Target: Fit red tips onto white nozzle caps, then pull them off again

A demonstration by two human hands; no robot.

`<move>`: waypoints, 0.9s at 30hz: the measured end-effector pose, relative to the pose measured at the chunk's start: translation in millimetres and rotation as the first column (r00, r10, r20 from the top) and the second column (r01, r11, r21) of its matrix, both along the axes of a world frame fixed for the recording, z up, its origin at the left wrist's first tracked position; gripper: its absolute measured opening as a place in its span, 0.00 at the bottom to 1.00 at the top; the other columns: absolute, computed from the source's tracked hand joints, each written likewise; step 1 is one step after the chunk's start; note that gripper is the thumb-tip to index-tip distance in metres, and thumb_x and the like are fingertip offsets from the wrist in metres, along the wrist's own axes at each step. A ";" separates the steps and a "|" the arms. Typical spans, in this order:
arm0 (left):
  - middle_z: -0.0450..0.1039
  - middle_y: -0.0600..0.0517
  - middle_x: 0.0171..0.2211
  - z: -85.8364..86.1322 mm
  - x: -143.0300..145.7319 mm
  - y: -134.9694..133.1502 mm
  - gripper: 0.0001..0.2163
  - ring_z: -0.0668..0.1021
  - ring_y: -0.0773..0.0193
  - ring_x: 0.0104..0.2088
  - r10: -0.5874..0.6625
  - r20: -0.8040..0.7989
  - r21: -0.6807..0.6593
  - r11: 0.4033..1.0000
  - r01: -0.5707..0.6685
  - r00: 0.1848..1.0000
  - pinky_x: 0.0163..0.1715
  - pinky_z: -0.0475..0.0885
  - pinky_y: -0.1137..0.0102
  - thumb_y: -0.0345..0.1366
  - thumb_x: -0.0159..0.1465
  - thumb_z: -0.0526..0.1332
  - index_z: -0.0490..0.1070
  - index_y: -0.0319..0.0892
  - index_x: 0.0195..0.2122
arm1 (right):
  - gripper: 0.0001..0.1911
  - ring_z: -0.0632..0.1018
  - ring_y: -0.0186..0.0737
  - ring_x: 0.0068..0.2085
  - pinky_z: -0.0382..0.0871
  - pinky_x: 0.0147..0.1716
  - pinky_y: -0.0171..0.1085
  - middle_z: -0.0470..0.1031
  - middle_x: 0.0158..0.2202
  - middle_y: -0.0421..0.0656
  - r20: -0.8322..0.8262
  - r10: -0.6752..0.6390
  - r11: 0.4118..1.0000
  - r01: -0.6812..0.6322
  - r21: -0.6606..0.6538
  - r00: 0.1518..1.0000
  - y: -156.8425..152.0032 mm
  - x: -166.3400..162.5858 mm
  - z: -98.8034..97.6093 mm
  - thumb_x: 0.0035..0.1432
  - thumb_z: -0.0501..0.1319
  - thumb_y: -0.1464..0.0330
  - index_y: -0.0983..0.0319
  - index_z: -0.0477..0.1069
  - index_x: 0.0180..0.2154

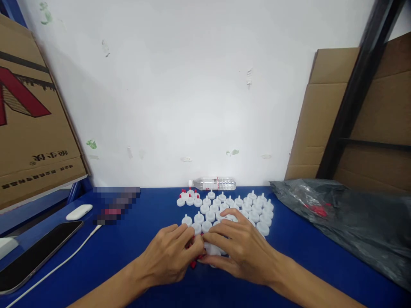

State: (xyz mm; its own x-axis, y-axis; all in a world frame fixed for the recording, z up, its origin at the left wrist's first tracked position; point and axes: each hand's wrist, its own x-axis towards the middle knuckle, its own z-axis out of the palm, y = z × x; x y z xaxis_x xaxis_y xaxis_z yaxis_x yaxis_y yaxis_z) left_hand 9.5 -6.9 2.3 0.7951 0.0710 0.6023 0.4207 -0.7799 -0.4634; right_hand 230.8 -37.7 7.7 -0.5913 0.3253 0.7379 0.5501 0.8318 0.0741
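My left hand (171, 252) is closed, thumb and fingers pinched over small red tips (193, 264); a bit of red shows at its fingers. My right hand (242, 246) curves over the near white nozzle caps, its thumb and fingers closed around a white cap (212, 249), partly hidden by the hand. The two hands' fingertips almost meet. Many loose white nozzle caps (206, 226) stand upright beyond and beside the hands, spouts up. Behind them on the left, a small group of white caps with red tips (190, 199) stands apart.
A clear plastic bottle (221, 184) lies along the wall. To the right is a dark plastic bag (349, 226) with red pieces in clear plastic (319, 209). On the left are a phone (38, 256), a white case (79, 212), a white cable (61, 265) and a cardboard box (35, 141).
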 end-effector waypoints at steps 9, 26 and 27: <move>0.58 0.56 0.22 1.5 -10.9 8.9 0.12 0.62 0.66 0.22 0.059 0.223 -0.404 0.914 0.037 0.973 0.25 0.56 0.69 0.26 0.70 0.46 0.54 0.44 0.29 | 0.05 0.79 0.39 0.40 0.62 0.53 0.47 0.81 0.42 0.44 0.033 -0.190 0.966 0.181 0.184 0.981 19.7 37.5 17.4 0.68 0.59 0.68 0.60 0.72 0.45; 0.72 0.46 0.40 2.0 -7.0 9.7 0.13 0.71 0.57 0.43 -0.017 -0.034 -0.533 0.846 -0.004 0.999 0.42 0.71 0.62 0.28 0.69 0.55 0.69 0.43 0.52 | 0.08 0.76 0.42 0.37 0.64 0.46 0.46 0.76 0.34 0.43 0.080 -0.361 0.917 0.369 -0.152 0.929 36.2 62.3 15.2 0.67 0.59 0.65 0.60 0.74 0.36; 0.73 0.46 0.41 2.9 -6.9 9.6 0.13 0.72 0.57 0.43 -0.018 -0.037 -0.536 0.844 -0.005 0.999 0.43 0.72 0.61 0.28 0.69 0.55 0.69 0.43 0.53 | 0.09 0.75 0.41 0.36 0.63 0.45 0.46 0.75 0.33 0.42 0.096 -0.358 0.913 0.370 -0.171 0.929 35.6 62.4 16.0 0.67 0.58 0.65 0.60 0.74 0.36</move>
